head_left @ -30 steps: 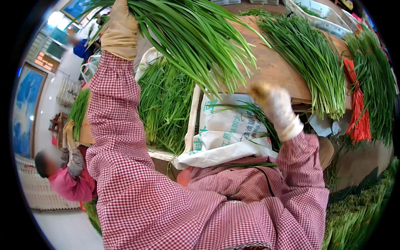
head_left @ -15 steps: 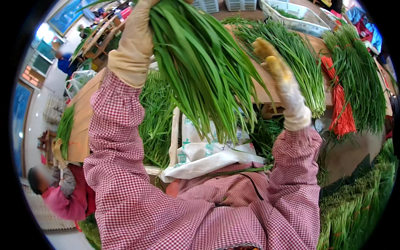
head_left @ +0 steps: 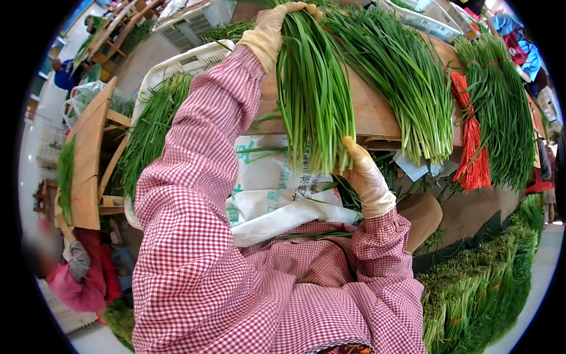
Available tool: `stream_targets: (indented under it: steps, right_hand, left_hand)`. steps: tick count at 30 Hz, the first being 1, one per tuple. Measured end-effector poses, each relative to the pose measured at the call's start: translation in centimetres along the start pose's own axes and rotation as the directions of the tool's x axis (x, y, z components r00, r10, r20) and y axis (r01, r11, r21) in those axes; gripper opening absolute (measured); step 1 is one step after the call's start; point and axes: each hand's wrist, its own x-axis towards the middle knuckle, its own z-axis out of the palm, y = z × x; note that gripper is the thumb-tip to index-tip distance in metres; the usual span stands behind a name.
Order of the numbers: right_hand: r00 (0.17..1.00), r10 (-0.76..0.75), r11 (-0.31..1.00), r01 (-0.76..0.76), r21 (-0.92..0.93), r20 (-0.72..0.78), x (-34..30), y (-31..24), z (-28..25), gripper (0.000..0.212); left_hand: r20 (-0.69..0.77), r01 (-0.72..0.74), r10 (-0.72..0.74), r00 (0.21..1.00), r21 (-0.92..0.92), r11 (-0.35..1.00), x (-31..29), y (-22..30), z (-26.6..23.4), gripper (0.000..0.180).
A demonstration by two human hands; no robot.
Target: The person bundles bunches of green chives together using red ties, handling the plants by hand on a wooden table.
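Observation:
My gloved left hand (head_left: 276, 29) is closed round the upper part of a bunch of garlic chives (head_left: 312, 88), raised over the edge of the wooden table. The green leaves hang down, with the pale ends lowest. My gloved right hand (head_left: 367, 180) is at the lower right of the bunch, curled against its ends with the thumb up; its fingers are partly hidden. Just right of the bunch lies a spread pile of garlic chives (head_left: 395, 82) on the table. Below the bunch, a white printed sack (head_left: 259, 203) covers my lap.
Red ties (head_left: 471, 147) hang beside tied bundles (head_left: 498, 112) on the right. More bundles (head_left: 489, 283) stand at lower right. A white crate (head_left: 152, 74) of loose greens is on the left. Another person (head_left: 82, 277) works at a board (head_left: 91, 159). Plastic crates (head_left: 197, 23) stand beyond.
The bunch has moved right and hangs more upright in my left hand. My right hand has come down and left, from open in the air to the ends of the bunch. The view has shifted.

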Motion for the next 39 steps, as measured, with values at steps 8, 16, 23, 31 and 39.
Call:
stream_targets:
  steps: [8,16,23,31,39]
  right_hand:
    - [0.987,0.115,0.993,-0.118,-0.022,-0.113,1.1,1.1,0.6,0.051]
    - [0.983,0.087,0.994,-0.096,-0.049,-0.162,0.5,0.7,-0.4,0.067]
    - [0.965,0.134,0.97,-0.175,-0.17,-0.227,1.5,0.2,-0.1,0.07]
    - [0.938,0.143,0.787,-0.302,-0.538,-0.317,1.7,-1.1,2.2,0.076]
    - [0.927,0.068,0.838,-0.253,-0.483,-0.368,1.7,-1.1,3.1,0.041]
  left_hand:
    - [-0.412,-0.012,0.521,0.748,0.775,0.631,-10.6,-0.8,-1.8,0.043]
    - [-0.643,0.181,0.211,0.736,0.488,0.854,-25.1,-8.4,6.9,0.052]
    - [-0.527,0.26,-0.236,0.816,-0.03,0.965,-22.0,-12.7,5.4,0.056]
    - [-0.375,0.252,-0.306,0.875,-0.186,0.95,-17.7,-13.4,8.3,0.05]
    - [-0.42,0.249,-0.254,0.871,-0.067,0.966,-18.2,-14.0,8.6,0.037]
